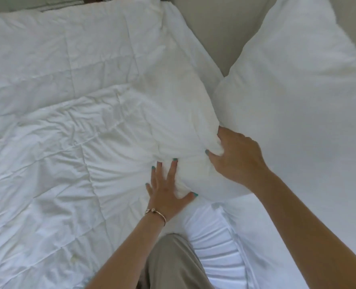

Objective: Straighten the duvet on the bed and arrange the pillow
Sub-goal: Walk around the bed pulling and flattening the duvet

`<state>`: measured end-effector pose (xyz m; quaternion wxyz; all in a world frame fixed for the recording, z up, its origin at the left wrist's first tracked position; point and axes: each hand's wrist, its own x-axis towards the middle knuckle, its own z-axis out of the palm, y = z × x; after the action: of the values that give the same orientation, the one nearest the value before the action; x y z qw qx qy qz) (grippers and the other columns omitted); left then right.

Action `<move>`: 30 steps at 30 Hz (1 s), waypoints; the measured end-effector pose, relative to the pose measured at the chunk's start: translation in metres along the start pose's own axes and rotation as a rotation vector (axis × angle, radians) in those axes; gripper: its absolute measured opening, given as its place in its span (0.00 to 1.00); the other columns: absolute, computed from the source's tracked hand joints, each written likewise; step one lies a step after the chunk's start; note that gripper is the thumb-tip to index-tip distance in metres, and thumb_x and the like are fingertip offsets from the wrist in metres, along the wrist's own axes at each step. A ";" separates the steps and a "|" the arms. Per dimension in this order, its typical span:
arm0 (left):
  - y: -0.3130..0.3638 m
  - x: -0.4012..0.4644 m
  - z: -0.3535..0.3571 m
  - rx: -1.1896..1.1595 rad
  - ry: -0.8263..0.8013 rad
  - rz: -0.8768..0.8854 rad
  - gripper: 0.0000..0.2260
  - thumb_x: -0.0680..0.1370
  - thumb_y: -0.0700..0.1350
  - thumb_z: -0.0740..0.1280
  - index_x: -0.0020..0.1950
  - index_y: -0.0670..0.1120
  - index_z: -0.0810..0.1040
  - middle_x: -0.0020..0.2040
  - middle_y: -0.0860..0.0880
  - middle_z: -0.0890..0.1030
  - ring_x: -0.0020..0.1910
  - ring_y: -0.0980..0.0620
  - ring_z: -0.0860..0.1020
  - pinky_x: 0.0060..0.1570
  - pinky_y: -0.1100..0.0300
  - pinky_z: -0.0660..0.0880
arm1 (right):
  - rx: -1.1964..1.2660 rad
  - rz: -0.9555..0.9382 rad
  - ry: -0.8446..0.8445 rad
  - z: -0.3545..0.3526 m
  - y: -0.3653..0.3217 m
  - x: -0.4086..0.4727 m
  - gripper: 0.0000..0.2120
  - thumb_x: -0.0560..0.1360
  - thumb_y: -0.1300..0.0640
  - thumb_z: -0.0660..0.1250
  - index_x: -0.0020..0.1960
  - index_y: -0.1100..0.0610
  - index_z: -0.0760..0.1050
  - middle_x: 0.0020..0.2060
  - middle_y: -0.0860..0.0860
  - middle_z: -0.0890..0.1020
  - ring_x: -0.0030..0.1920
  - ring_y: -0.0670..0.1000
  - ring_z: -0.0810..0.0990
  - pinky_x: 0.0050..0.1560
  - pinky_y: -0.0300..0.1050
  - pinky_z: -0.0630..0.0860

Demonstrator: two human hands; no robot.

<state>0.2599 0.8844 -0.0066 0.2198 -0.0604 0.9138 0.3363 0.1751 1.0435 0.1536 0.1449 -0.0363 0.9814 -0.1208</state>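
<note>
Beige trouser fabric covers the person's leg (173,261) at the bottom edge, beside the ruched white fitted sheet (214,247) on the mattress corner. Just beyond, the left hand (168,190), with a thin gold bracelet (155,213) at the wrist, presses flat with fingers spread on the quilted white duvet (58,132). The right hand (237,157) pinches a bunched fold of the duvet's edge between curled fingers and thumb. Farther off, a plump white pillow (298,90) leans against the cream padded headboard (210,30), touching the duvet's raised edge.
</note>
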 end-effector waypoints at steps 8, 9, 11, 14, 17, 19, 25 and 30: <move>0.001 0.031 0.006 0.224 -0.540 -0.088 0.37 0.77 0.62 0.61 0.68 0.73 0.31 0.79 0.50 0.38 0.78 0.42 0.40 0.70 0.34 0.55 | 0.178 0.491 -0.290 0.084 0.094 -0.010 0.31 0.76 0.42 0.63 0.75 0.45 0.58 0.69 0.50 0.72 0.67 0.56 0.71 0.63 0.51 0.71; 0.003 0.039 0.003 0.200 -0.506 -0.103 0.35 0.78 0.62 0.59 0.71 0.72 0.34 0.79 0.47 0.43 0.78 0.42 0.43 0.70 0.35 0.55 | 0.197 0.499 -0.239 0.089 0.093 -0.007 0.32 0.75 0.43 0.64 0.76 0.46 0.57 0.68 0.50 0.73 0.67 0.56 0.72 0.62 0.51 0.71; 0.008 0.055 -0.004 0.095 -0.426 -0.124 0.32 0.77 0.61 0.59 0.71 0.73 0.39 0.75 0.43 0.56 0.74 0.40 0.59 0.68 0.40 0.62 | 0.204 0.502 -0.169 0.091 0.090 0.000 0.34 0.74 0.42 0.65 0.76 0.45 0.56 0.67 0.50 0.73 0.66 0.57 0.72 0.63 0.52 0.72; 0.024 0.063 -0.009 0.122 -0.378 -0.074 0.31 0.77 0.64 0.57 0.73 0.71 0.39 0.66 0.46 0.66 0.63 0.43 0.70 0.62 0.46 0.69 | 0.261 0.551 -0.116 0.086 0.085 0.012 0.39 0.70 0.33 0.64 0.76 0.45 0.55 0.69 0.49 0.71 0.68 0.57 0.71 0.65 0.54 0.70; 0.042 0.080 -0.014 0.139 -0.148 -0.024 0.26 0.80 0.61 0.53 0.77 0.64 0.47 0.64 0.46 0.68 0.64 0.44 0.69 0.59 0.48 0.70 | 0.365 0.580 -0.067 0.083 0.082 0.021 0.34 0.72 0.33 0.63 0.73 0.49 0.63 0.68 0.51 0.73 0.67 0.57 0.72 0.63 0.54 0.69; 0.053 0.103 -0.021 0.032 -0.004 -0.053 0.23 0.82 0.57 0.52 0.77 0.60 0.52 0.66 0.46 0.67 0.65 0.44 0.66 0.61 0.49 0.69 | 0.270 0.535 -0.056 0.082 0.084 0.020 0.26 0.76 0.39 0.62 0.70 0.49 0.66 0.64 0.51 0.76 0.64 0.57 0.73 0.59 0.52 0.70; 0.087 0.180 -0.051 -0.345 0.254 -0.090 0.35 0.78 0.59 0.61 0.78 0.59 0.42 0.76 0.45 0.56 0.70 0.41 0.65 0.66 0.43 0.68 | -0.084 0.437 0.038 0.098 0.101 0.016 0.27 0.79 0.37 0.51 0.76 0.42 0.56 0.60 0.47 0.79 0.59 0.53 0.78 0.52 0.45 0.74; 0.111 0.247 -0.073 0.032 0.212 -0.165 0.46 0.78 0.35 0.60 0.71 0.68 0.29 0.55 0.44 0.73 0.38 0.44 0.76 0.41 0.50 0.76 | 0.000 0.352 0.075 0.111 0.117 0.020 0.23 0.80 0.39 0.50 0.70 0.46 0.67 0.45 0.49 0.82 0.42 0.54 0.80 0.37 0.44 0.71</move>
<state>-0.0167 0.9325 -0.0015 0.1497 -0.1671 0.9290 0.2942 0.1846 1.1296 0.0164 0.1272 0.1404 0.9773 -0.0950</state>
